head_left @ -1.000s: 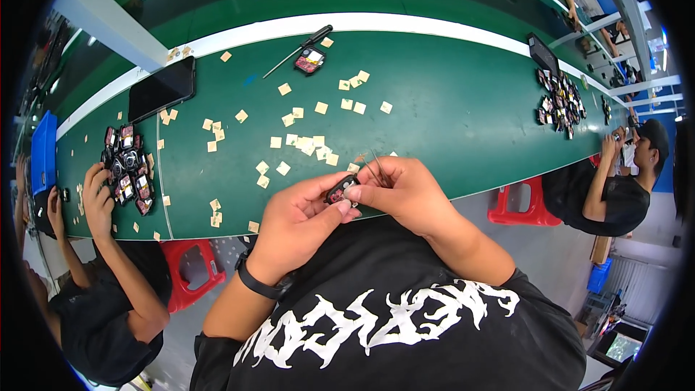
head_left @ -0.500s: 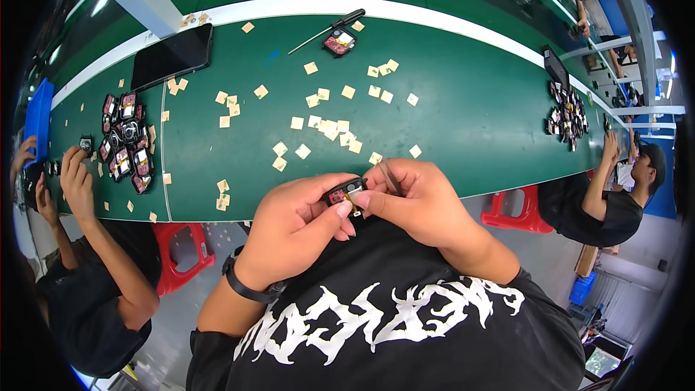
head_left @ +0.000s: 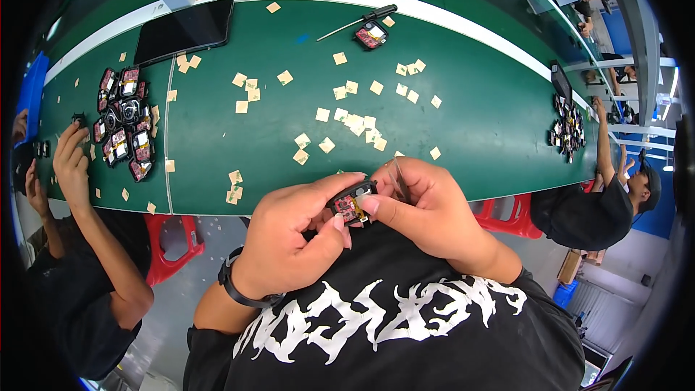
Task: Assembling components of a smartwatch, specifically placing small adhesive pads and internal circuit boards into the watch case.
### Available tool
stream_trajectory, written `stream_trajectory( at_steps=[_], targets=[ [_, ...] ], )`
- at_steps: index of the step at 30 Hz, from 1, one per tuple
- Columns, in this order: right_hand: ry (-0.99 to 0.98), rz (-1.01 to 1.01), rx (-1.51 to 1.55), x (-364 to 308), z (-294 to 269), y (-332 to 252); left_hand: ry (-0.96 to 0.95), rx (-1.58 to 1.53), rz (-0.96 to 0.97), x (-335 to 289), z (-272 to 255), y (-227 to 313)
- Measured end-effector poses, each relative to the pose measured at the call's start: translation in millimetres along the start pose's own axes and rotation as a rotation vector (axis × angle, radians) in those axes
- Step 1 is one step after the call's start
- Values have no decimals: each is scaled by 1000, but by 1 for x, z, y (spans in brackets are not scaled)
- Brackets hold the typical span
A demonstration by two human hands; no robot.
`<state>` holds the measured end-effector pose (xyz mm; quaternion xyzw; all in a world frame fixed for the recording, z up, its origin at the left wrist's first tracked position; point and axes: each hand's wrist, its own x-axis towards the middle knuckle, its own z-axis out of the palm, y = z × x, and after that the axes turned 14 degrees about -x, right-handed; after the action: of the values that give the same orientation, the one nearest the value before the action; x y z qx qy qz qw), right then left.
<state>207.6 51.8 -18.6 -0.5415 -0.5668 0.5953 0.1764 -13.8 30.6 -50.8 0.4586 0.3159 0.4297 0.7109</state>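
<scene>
My left hand (head_left: pixel 289 228) is closed around the edge of a small opened black device housing (head_left: pixel 349 207), which has a red circuit board and a yellow strip inside. My right hand (head_left: pixel 431 210) grips metal tweezers (head_left: pixel 397 179) between its curled fingers. Its thumb presses on the upper right part of the housing, hiding what lies under it. Just beyond my hands, many small cream-coloured paper squares (head_left: pixel 355 122) are scattered over the green table (head_left: pixel 492 101).
A screwdriver (head_left: pixel 355 23) lies by another opened housing (head_left: pixel 371 35) at the far side. A black tablet-like slab (head_left: pixel 184 32) and a cluster of housings (head_left: pixel 116 146) are on the left, more housings (head_left: pixel 568 127) on the right. Co-workers sit at both sides; red stools (head_left: pixel 174 246) stand below.
My view has shifted slightly, so the table things appear moved. The housing is tilted more toward me, showing more of its board. The left co-worker's hand has moved a little.
</scene>
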Motion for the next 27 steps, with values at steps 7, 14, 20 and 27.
stream_trajectory(
  at_steps=[7, 14, 20, 27],
  targets=[
    [401, -536, -613, -8, -21, -1, 85, -294, -151, -4, -4, 11],
    [182, -667, -988, -28, -40, -25, 92, -211, -129, -4, 0, 18],
    [327, -870, -1169, -36, -34, -25, 94, -131, -123, -3, 11, 24],
    [387, -1016, -1409, -46, -38, -28, 0, 16, -40, -3, 24, 28]
  ],
)
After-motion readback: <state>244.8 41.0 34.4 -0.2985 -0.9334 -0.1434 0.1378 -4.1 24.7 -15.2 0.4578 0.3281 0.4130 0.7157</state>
